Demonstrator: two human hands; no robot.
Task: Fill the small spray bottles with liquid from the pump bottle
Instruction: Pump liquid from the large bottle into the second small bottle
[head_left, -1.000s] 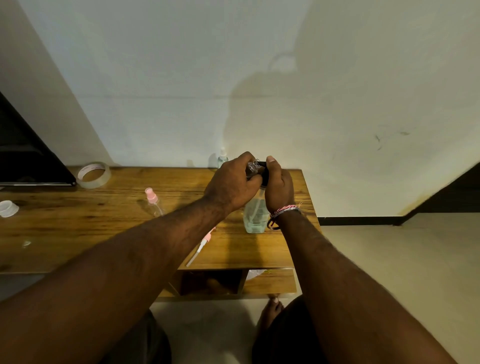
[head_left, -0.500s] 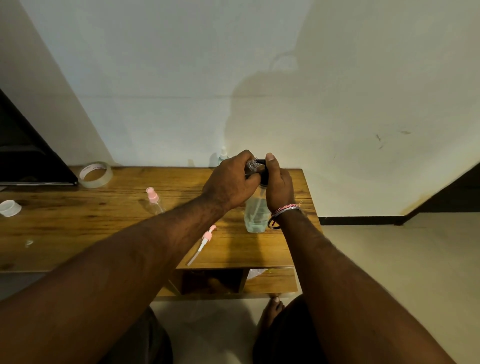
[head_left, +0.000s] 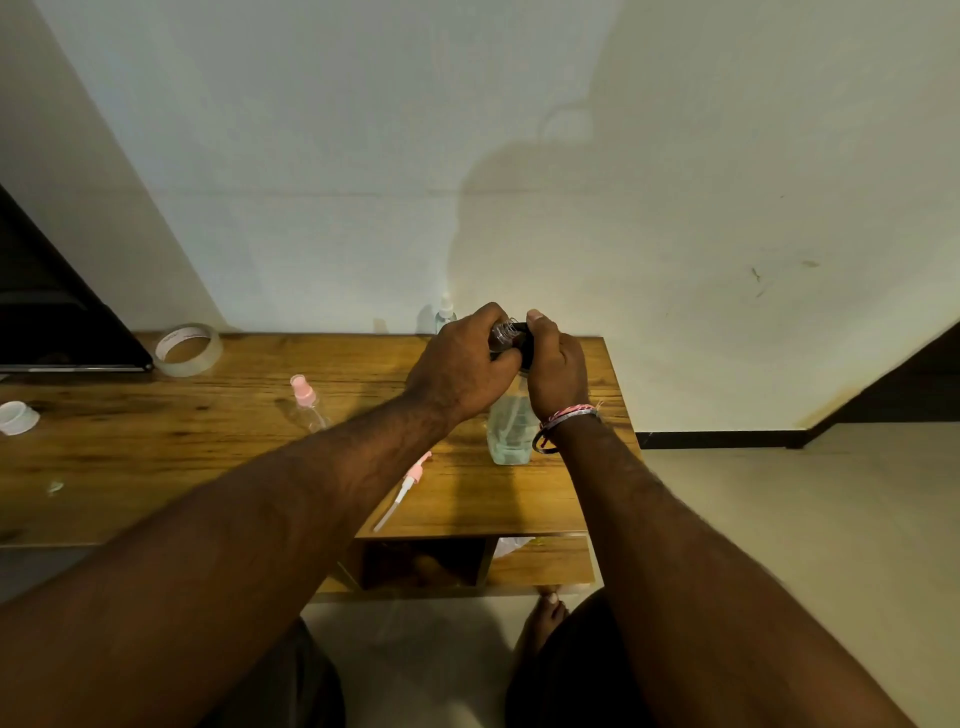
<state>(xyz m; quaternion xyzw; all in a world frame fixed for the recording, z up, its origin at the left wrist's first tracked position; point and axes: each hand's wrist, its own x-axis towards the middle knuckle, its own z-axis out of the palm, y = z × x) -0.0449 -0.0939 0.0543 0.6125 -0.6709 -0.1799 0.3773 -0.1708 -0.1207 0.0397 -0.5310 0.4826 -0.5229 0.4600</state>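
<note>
at the far left edge a small white cap (head_left: 16, 417) sits on the wooden table (head_left: 156, 441), below the corner of a dark flat object (head_left: 57, 317) that lies at the table's back left. just right of that, a roll of clear tape (head_left: 188, 349) stands against the wall. further right, a small clear spray bottle with a pink top (head_left: 306, 405) lies tilted on the table, partly hidden by the left forearm. a loose pink and white sprayer head with its dip tube (head_left: 402, 491) lies near the table's front edge, just right of that forearm. at the back, against the wall, another small spray bottle with a pale top (head_left: 445, 314) stands upright.

the left hand (head_left: 457, 371) is curled round a small clear bottle (head_left: 503, 335), holding it up by the top of the pump bottle (head_left: 510, 426), its open neck pointing to the right toward the black pump head. the pump bottle stands upright on the table near its right end, holding pale liquid in its lower part. the right hand (head_left: 556, 371) is wrapped round the black pump head (head_left: 525, 347), thumb up on top of it. the two hands touch each other. bracelets (head_left: 566, 418) circle the right wrist. below the table, a lower shelf (head_left: 540, 564) shows, and a bare foot (head_left: 543, 618) rests on the floor.
</note>
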